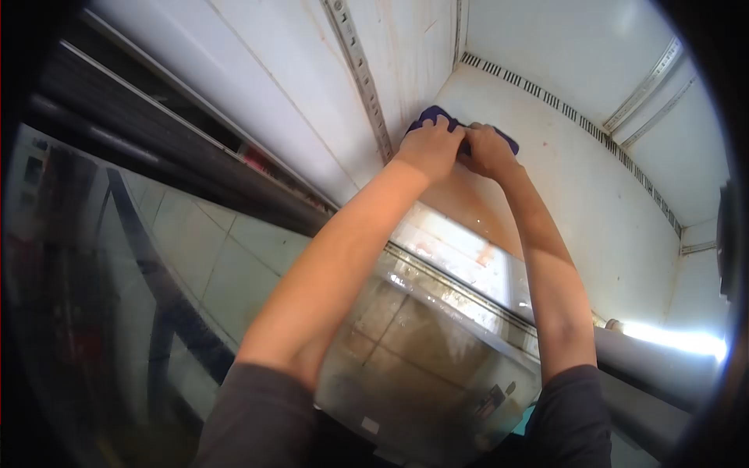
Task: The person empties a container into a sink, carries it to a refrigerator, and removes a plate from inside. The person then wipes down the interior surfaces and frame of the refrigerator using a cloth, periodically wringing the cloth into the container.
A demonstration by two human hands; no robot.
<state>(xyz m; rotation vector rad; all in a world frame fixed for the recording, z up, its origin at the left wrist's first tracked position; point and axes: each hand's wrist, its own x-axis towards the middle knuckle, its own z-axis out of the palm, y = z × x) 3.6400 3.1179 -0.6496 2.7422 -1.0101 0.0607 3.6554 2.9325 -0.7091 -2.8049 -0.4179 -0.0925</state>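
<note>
Both my arms reach forward into a white-walled cabinet. My left hand (433,148) presses its bent fingers onto a dark purple cloth (507,142) at the cabinet's far left corner. Close beside it, my right hand (490,150) grips the cloth's right part. Some of the cloth is hidden under both hands. Below them, reddish-brown liquid (464,199) lies wet on the white cabinet floor (581,187).
A slotted metal rail (360,70) runs up the left wall. Along the back edge is a row of dark vent slots (562,109). A lit tube (671,340) glows at lower right. A glass panel (406,335) lies beneath my forearms, and a dark bar (195,168) crosses the left.
</note>
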